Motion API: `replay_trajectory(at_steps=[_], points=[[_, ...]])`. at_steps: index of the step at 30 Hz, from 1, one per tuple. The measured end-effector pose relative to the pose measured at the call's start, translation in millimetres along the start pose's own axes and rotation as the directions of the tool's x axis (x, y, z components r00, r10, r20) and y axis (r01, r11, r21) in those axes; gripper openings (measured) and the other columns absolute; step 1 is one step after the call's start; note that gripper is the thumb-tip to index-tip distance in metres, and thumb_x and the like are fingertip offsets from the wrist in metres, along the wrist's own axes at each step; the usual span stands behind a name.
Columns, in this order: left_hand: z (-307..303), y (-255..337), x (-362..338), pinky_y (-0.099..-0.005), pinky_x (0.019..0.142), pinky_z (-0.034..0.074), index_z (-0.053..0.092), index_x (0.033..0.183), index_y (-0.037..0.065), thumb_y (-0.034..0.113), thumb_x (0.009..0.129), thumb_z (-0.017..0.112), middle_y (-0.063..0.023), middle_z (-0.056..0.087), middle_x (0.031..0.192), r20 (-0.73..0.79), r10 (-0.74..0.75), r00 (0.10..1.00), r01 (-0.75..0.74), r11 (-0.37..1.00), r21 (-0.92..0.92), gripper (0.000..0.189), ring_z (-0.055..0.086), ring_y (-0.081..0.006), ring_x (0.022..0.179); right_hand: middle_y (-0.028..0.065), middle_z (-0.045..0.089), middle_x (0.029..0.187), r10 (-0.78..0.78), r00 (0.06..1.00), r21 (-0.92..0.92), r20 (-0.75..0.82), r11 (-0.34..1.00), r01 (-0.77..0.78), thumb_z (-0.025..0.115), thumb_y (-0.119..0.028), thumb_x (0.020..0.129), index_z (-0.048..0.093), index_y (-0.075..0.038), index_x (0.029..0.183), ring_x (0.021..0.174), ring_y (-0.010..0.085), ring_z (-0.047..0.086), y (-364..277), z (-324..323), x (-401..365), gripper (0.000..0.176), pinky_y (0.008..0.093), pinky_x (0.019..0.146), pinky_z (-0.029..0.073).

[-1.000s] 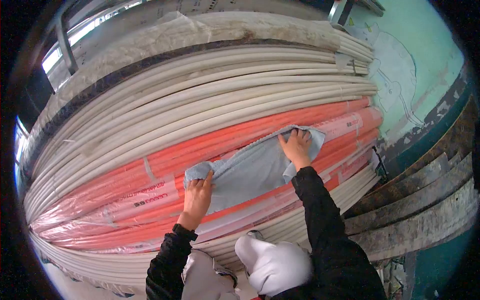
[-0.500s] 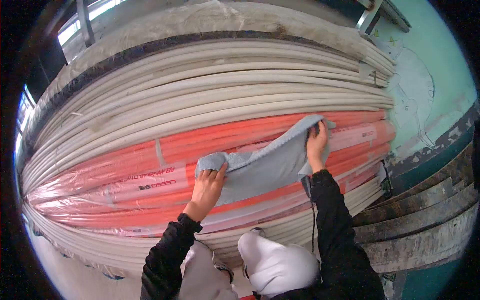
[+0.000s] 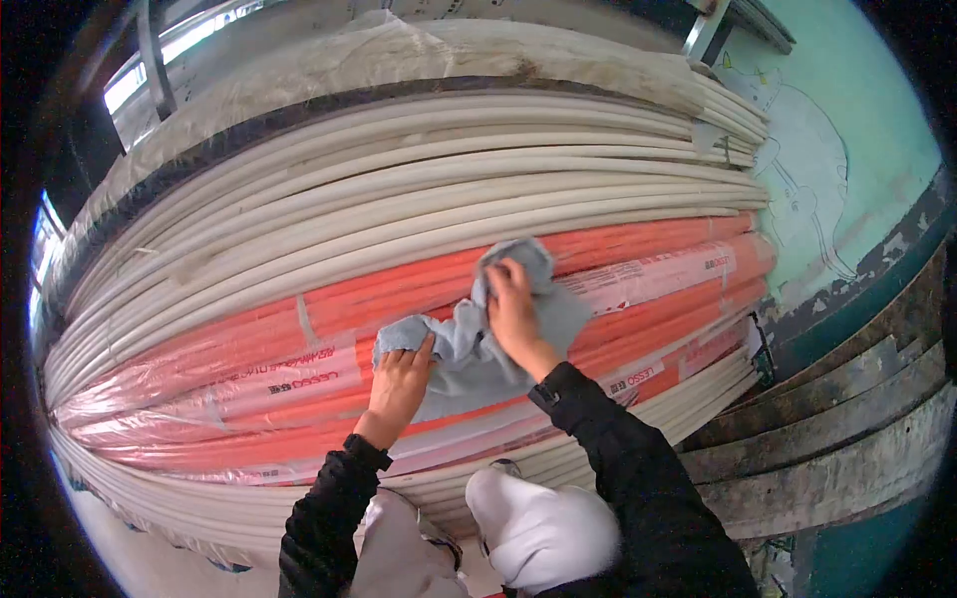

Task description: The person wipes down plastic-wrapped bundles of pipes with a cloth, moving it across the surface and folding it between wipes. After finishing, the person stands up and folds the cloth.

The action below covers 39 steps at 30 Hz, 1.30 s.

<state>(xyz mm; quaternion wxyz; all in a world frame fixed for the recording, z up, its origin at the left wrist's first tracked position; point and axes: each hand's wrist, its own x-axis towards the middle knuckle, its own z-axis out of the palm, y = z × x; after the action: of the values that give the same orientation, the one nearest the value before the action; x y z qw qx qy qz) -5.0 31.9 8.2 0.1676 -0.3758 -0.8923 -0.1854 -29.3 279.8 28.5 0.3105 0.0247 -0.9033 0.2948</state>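
Note:
A grey-blue cloth (image 3: 469, 384) lies bunched over the plastic-wrapped red pipes (image 3: 389, 289). At its left edge, my left hand (image 3: 399, 389) grips the cloth, fingertips curled over the fold. My right hand (image 3: 516, 314) holds the upper right part of the same cloth, which is gathered under and around its fingers. Between the two hands the fabric is crumpled, and a loose flap spreads to the right of my right hand.
White pipes (image 3: 449, 189) run above and below the red ones. Curved, worn boards (image 3: 827, 448) are at the lower right, near a green wall (image 3: 847, 110). A metal post (image 3: 155, 60) stands at the upper left. My knees (image 3: 543, 528) are at the bottom.
My right hand has moved left towards my left hand, carrying its side of the cloth. The stretched cloth is now bunched up. My left hand has stayed nearly in place.

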Motion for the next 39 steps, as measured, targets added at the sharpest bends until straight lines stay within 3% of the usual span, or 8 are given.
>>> replay_trajectory(at_steps=[6,13,18,21,26,32,33,39], points=[[-5,-2,0,-0.0431,0.081,0.050,0.058,0.135,0.004,0.022,0.092,0.067,-0.0114,0.068,0.086,0.023,-0.009,1.000,0.009,1.000,-0.010,0.047,0.065,-0.0296,0.085,0.0192,0.054,0.127,-0.120,0.975,0.097,0.188,0.990,0.103,0.057,0.007,0.081,0.069,-0.005,0.115,0.124,0.0396,0.051,18,-14,18,0.038,0.0449,0.105,0.044],[-6,-1,-1,-0.0436,0.084,0.050,0.057,0.137,0.004,0.022,0.093,0.066,-0.0126,0.070,0.091,0.040,-0.028,0.999,0.029,0.999,-0.033,0.049,0.065,-0.0301,0.089,0.0178,0.056,0.122,-0.016,1.000,-0.100,0.000,0.995,0.016,0.057,0.013,0.072,0.067,-0.004,0.104,0.123,0.0390,0.052,88,-64,24,0.037,0.0455,0.106,0.042],[-7,2,-1,-0.0433,0.089,0.049,0.050,0.144,0.003,0.019,0.095,0.061,-0.0137,0.068,0.097,0.040,0.002,0.999,-0.003,1.000,0.017,0.053,0.063,-0.0322,0.094,0.0238,0.052,0.126,0.106,0.991,-0.259,-0.075,0.958,-0.122,0.064,0.011,0.073,0.061,0.002,0.117,0.129,0.0422,0.046,137,-90,27,0.045,0.0497,0.112,0.036],[-7,2,0,-0.0424,0.091,0.047,0.043,0.149,0.002,0.016,0.096,0.058,-0.0144,0.067,0.101,0.083,-0.006,0.997,0.005,1.000,0.023,0.057,0.062,-0.0327,0.098,0.0293,0.048,0.127,-0.030,0.957,-0.623,-0.288,0.765,-0.163,0.069,0.004,0.072,0.048,0.010,0.123,0.124,0.0465,0.045,183,-65,25,0.055,0.0507,0.112,0.033],[0,1,-6,-0.0441,0.094,0.045,0.025,0.159,0.005,0.018,0.092,0.064,-0.0152,0.064,0.105,0.142,-0.035,0.989,0.033,0.999,0.015,0.079,0.059,-0.0321,0.099,0.0371,0.043,0.136,0.289,0.931,-0.384,-0.225,0.852,-0.357,0.067,0.004,0.074,0.042,0.014,0.131,0.134,0.0508,0.037,165,-54,43,0.064,0.0512,0.117,0.027],[-10,11,5,-0.0481,0.101,0.041,0.023,0.159,0.003,0.020,0.093,0.065,-0.0185,0.061,0.109,0.034,-0.226,0.974,0.228,0.962,-0.152,0.080,0.056,-0.0374,0.104,0.0329,0.033,0.150,0.206,0.973,-0.326,-0.106,0.917,-0.230,0.070,0.009,0.069,0.034,0.009,0.144,0.141,0.0485,0.031,82,-36,30,0.083,0.0488,0.121,0.024],[-12,9,9,-0.0485,0.103,0.041,0.023,0.159,0.002,0.020,0.093,0.065,-0.0191,0.060,0.109,-0.022,-0.233,0.972,0.228,0.964,-0.138,0.080,0.056,-0.0378,0.106,0.0315,0.035,0.149,0.251,0.962,-0.120,-0.107,0.957,-0.263,0.065,0.012,0.071,0.036,0.008,0.143,0.141,0.0478,0.032,67,-31,30,0.079,0.0479,0.121,0.025],[-20,-14,55,-0.0474,0.103,0.040,0.035,0.153,0.000,0.019,0.093,0.063,-0.0181,0.062,0.112,-0.114,-0.265,0.958,0.262,0.964,-0.039,0.069,0.054,-0.0353,0.113,0.0254,0.040,0.147,-0.084,0.989,-0.197,0.119,0.975,0.106,0.055,0.015,0.075,0.045,0.005,0.139,0.136,0.0451,0.040,16,-16,15,0.066,0.0478,0.117,0.032]])
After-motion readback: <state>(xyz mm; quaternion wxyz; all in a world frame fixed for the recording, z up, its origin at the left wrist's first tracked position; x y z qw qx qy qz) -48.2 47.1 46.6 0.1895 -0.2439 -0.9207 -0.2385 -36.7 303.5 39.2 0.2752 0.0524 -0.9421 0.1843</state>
